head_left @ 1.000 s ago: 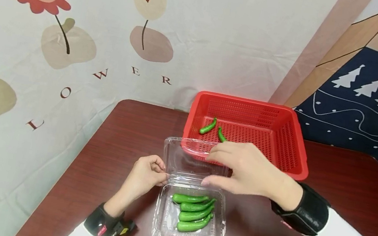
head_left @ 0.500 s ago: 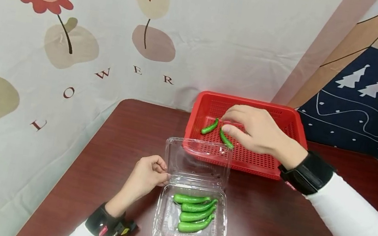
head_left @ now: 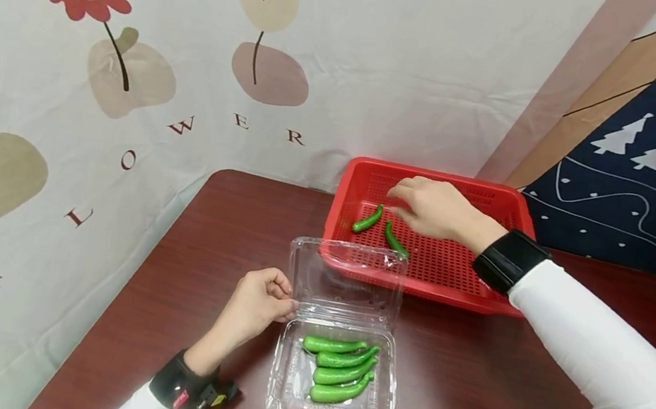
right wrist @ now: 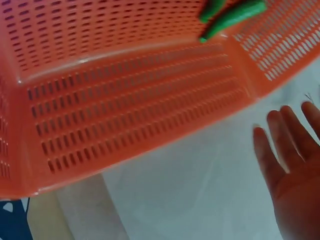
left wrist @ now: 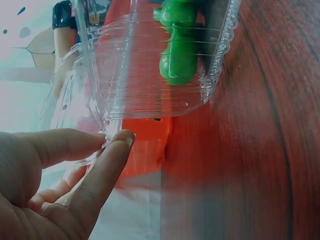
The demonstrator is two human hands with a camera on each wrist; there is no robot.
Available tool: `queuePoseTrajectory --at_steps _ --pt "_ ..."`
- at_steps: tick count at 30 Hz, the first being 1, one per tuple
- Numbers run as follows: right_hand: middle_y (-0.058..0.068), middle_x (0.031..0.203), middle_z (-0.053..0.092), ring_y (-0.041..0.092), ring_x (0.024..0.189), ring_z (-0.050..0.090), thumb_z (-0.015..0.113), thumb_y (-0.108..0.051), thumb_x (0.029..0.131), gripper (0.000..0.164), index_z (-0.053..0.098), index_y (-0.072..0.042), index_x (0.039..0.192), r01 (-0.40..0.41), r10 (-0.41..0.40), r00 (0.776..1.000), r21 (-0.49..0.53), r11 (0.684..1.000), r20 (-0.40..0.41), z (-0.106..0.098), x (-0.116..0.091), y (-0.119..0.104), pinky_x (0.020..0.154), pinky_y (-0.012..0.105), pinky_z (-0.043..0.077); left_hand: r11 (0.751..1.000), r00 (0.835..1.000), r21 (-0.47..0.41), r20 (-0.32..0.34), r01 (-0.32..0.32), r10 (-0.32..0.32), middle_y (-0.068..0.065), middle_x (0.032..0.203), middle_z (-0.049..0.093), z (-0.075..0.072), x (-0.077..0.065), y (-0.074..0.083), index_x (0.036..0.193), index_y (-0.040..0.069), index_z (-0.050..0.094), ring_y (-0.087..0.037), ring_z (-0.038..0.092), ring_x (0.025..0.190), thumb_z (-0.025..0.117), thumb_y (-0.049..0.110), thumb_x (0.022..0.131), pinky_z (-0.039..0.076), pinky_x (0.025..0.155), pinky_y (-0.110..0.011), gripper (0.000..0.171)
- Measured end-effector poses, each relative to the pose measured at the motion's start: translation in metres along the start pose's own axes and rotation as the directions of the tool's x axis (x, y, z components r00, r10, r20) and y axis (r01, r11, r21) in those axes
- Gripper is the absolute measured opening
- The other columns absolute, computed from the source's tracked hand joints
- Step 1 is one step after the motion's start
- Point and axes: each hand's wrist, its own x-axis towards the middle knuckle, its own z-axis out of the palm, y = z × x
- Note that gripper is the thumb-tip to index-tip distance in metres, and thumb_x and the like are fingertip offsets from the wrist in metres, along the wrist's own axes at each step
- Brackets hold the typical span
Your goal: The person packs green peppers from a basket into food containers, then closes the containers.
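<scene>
My left hand (head_left: 257, 301) pinches the hinge edge of a clear plastic clamshell box (head_left: 278, 404) between thumb and forefinger, as the left wrist view shows up close. The box's lid (head_left: 316, 278) stands raised at the back. Several green chili peppers (head_left: 339, 377) lie side by side in its base. My right hand (head_left: 433, 208) is over the red basket (head_left: 531, 215), fingers apart and holding nothing. Just left of it, on the basket floor, are a green chili pepper (head_left: 368, 218) and another chili pepper (head_left: 396, 239); the right wrist view shows the pair near one end of the basket.
Both containers are on a dark reddish-brown table (head_left: 220, 237), the basket behind the box. The raised lid overlaps the basket's front rim in the head view. Behind the table hangs a printed cloth (head_left: 385, 85) with flowers and letters.
My right hand has moved from over the clamshell lid back to above the red basket. My left hand keeps its pinch on the box, and the peppers lie as before.
</scene>
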Motion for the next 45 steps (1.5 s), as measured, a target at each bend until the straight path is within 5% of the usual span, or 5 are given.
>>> queuePoseTrajectory --at_steps 5,11,20,26,45 --pt "0.019 0.137 0.066 0.038 0.131 0.057 0.072 0.006 0.086 0.050 0.069 -0.005 0.135 0.041 -0.031 0.987 -0.061 0.997 0.156 0.015 0.001 0.005 0.104 0.053 0.056 1.000 1.000 0.001 0.001 -0.001 0.001 -0.009 0.069 0.067 -0.001 0.001 -0.002 0.087 -0.005 0.061 -0.019 0.070 0.061 0.078 -0.017 0.079 0.067 0.060 -0.037 0.022" --pt "0.023 0.140 0.063 0.041 0.129 0.057 0.075 0.012 0.085 0.048 0.074 -0.006 0.129 0.085 -0.053 0.956 -0.100 0.991 0.290 0.039 0.004 0.001 0.101 0.051 0.058 1.000 1.000 0.005 -0.004 -0.006 0.006 -0.009 0.068 0.066 -0.002 0.001 -0.002 0.086 -0.005 0.061 -0.020 0.070 0.060 0.078 -0.018 0.078 0.067 0.059 -0.037 0.023" --pt "0.010 0.104 0.071 0.031 0.103 0.064 0.077 0.006 0.089 0.019 0.081 -0.012 0.097 0.119 -0.079 0.950 -0.117 0.986 0.303 0.055 0.004 -0.001 0.086 0.046 0.061 1.000 1.000 0.006 0.001 -0.008 0.008 -0.010 0.069 0.067 -0.002 0.001 -0.003 0.087 -0.005 0.061 -0.020 0.070 0.060 0.078 -0.018 0.079 0.067 0.059 -0.038 0.023" --pt "0.004 0.086 0.071 0.027 0.089 0.068 0.074 0.006 0.090 0.023 0.077 -0.016 0.084 0.064 -0.012 0.934 -0.132 0.989 0.358 0.058 0.004 0.002 0.082 0.044 0.062 1.000 1.000 -0.009 0.012 -0.003 0.003 -0.009 0.069 0.066 -0.002 0.002 -0.002 0.087 -0.006 0.060 -0.019 0.070 0.061 0.077 -0.019 0.079 0.067 0.060 -0.040 0.023" --pt "0.001 0.083 0.069 0.018 0.074 0.059 0.086 -0.012 0.087 0.017 0.070 -0.012 0.093 -0.048 0.035 0.988 0.080 0.996 0.153 0.019 -0.005 0.004 0.076 0.038 0.061 1.000 1.000 0.003 -0.008 0.010 -0.010 -0.010 0.068 0.066 0.001 0.000 -0.001 0.086 -0.005 0.060 -0.019 0.070 0.061 0.077 -0.019 0.079 0.067 0.060 -0.035 0.023"
